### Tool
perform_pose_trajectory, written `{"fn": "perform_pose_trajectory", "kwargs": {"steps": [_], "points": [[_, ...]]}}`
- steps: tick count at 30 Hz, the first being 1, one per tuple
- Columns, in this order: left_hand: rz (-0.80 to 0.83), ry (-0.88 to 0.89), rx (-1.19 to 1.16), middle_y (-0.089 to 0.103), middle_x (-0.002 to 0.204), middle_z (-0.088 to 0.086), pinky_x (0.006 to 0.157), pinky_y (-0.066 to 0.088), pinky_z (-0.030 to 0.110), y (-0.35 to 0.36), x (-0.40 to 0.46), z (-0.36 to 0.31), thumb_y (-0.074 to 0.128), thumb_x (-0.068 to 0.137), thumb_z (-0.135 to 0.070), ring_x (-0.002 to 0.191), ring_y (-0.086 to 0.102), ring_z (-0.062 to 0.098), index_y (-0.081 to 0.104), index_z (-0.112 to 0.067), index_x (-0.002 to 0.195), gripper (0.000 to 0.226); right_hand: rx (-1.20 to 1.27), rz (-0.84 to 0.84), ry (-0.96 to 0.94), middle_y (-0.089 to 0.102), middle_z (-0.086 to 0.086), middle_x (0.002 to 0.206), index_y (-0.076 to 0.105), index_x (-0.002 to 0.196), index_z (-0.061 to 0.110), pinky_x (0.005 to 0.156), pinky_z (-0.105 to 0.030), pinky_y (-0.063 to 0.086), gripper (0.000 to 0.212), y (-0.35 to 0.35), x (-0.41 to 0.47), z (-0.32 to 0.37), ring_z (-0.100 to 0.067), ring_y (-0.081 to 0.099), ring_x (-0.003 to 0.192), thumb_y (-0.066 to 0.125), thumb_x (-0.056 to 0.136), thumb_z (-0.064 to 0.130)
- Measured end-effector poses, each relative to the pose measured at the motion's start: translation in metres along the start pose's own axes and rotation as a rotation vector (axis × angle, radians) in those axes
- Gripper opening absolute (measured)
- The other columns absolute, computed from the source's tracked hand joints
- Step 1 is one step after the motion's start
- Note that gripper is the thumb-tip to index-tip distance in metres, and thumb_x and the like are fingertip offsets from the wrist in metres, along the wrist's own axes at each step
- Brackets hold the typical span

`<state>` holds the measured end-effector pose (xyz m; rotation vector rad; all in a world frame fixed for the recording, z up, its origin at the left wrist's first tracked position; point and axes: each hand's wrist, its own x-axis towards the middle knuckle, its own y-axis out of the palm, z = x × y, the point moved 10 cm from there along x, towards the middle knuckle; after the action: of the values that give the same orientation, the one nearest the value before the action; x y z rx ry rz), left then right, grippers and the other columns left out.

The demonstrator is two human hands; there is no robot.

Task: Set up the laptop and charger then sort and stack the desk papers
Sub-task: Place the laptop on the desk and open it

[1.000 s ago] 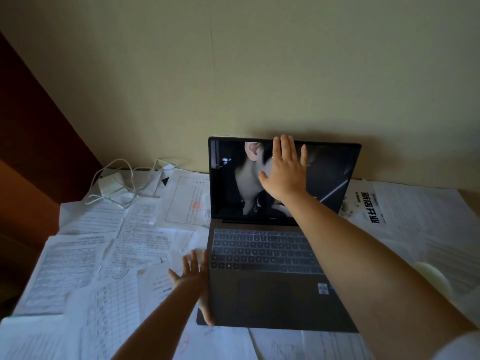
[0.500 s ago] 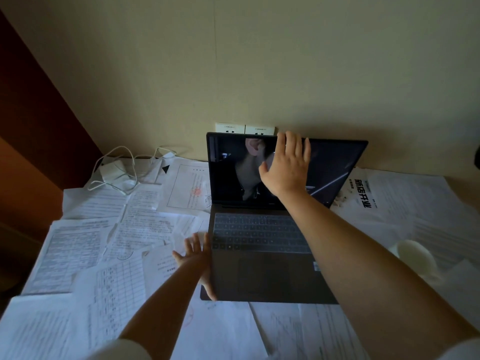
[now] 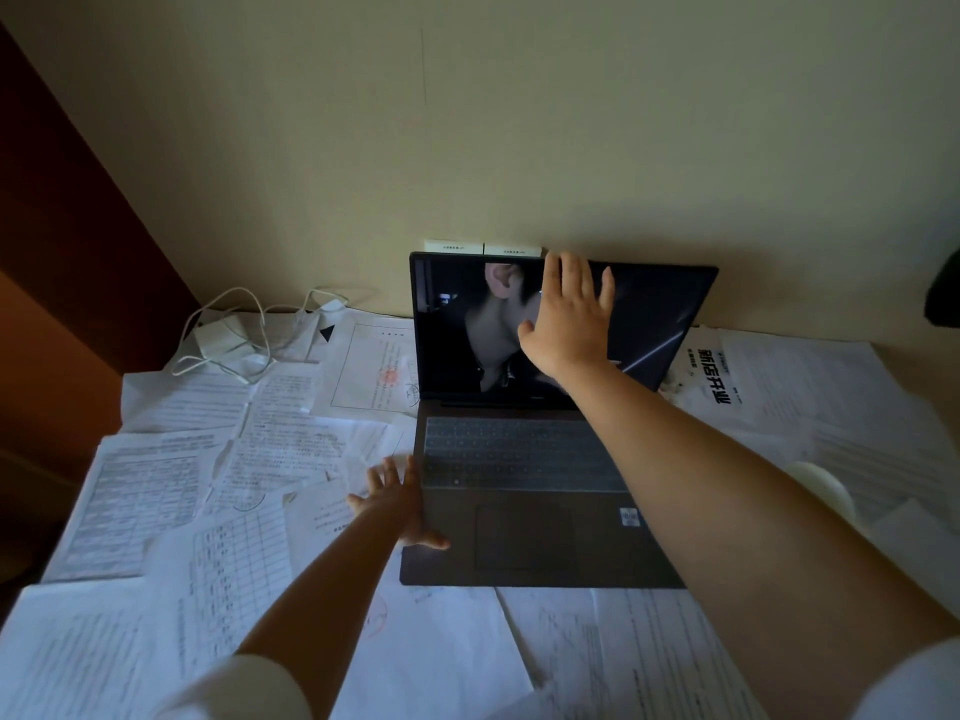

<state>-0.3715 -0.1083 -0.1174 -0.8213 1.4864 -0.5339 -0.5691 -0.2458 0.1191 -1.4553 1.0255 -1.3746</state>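
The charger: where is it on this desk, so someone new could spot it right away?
Start from the open laptop against the wall and look left to the desk's far left corner. There the charger lies on the papers, a white brick. Its looped white cable makes it the only bulky thing among flat printed sheets.
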Motion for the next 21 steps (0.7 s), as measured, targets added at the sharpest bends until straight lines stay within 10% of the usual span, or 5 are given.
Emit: {"fn": "perform_pose_trajectory", "kwargs": {"steps": [10,21], "points": [[-0.113,-0.002,-0.062,-0.003,0.159,0.007,0.112,0.019,0.063,-0.005,0.005,0.001,0.069,0.067,-0.068,0.146,0.002,0.036,-0.006,-0.026,0.15,0.119,0.0,0.023,-0.085,0.013,-0.012,0.157,0.01,0.151,0.008,0.116,-0.048,-0.002,0.082,0.0,0.004,-0.003,-0.024,0.008,0.146,0.054,0.087,0.036],[-0.427,0.15,-0.111,0.004,0.159,0.01,0.113,0.031,0.047,-0.048,0.003,-0.045,0.056,0.084,-0.06,0.143,0.018,0.029,0.004,-0.019,0.153,0.096,0.266,0.028,-0.107,0.044,-0.015,0.139,0.046,0.136,0.008,0.095,-0.042,0.049,0.059,0.056,-0.07,-0.052,-0.03,0.052,0.119,0.065,0.083,0.023]]}}
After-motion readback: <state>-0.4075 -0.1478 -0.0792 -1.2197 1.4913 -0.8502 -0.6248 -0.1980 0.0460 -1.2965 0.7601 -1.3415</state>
